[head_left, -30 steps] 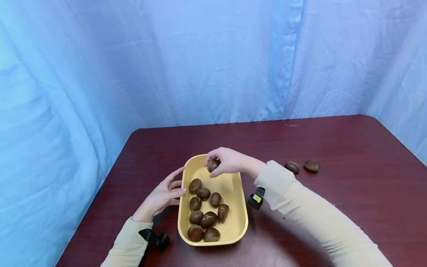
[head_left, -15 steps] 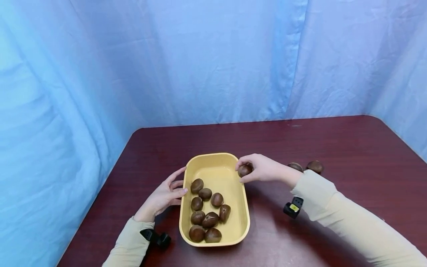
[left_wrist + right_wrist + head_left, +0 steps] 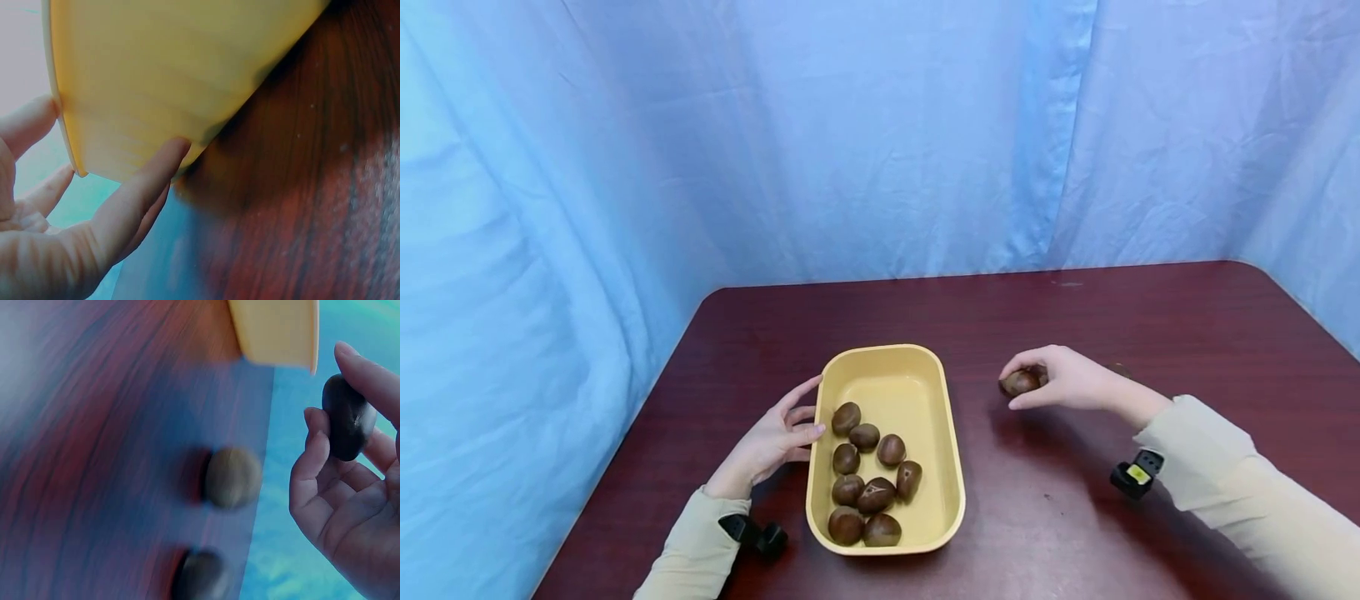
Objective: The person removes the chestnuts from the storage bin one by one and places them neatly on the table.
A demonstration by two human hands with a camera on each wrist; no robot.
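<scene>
While the right hand (image 3: 1063, 379) is hovering over the desk (image 3: 1075, 517) at about 3 o'clock of the yellow tray (image 3: 951, 467), it is pinching a dark chestnut (image 3: 1021, 382) between thumb and curled fingertips, just above the wood and well apart from the tray. Inside the tray eight chestnuts (image 3: 871, 483) are lying bunched toward its near end, several touching, while the far end is showing bare yellow floor. At the tray's 9 o'clock side the left hand (image 3: 771, 442) is resting with straight, relaxed fingers against the outer wall, holding nothing. From the left wrist view, those fingers (image 3: 140, 194) are pressing flat on the tray's underside slope, a contact the head view is only hinting at. From the right wrist view, two more loose chestnuts (image 3: 232, 478) are lying on the desk beneath the hand; the head view is hiding them behind the hand.
</scene>
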